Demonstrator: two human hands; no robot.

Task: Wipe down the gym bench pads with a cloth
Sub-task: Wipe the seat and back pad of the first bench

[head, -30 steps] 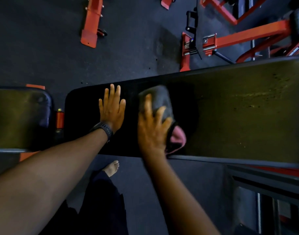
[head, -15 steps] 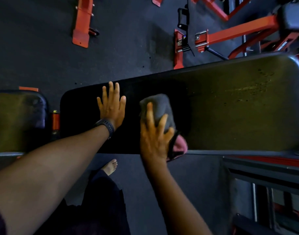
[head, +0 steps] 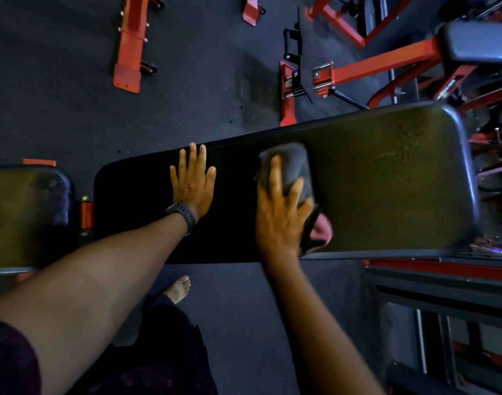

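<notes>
We note the left hand [head: 193, 185] laid flat, palm down, on the long black bench pad [head: 386, 181], with its fingers straight and slightly spread. The right hand [head: 281, 220] presses spread, nearly straight fingers onto the bunched grey cloth [head: 294, 163]. The cloth lies mid-pad, and its pink part is beside the pad's near edge.

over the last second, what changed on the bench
The right hand slid the cloth rightward along the bench pad, farther from the left hand. Nothing was picked up or let go. The left hand stayed flat on the pad, the right still pressing the cloth.
</notes>
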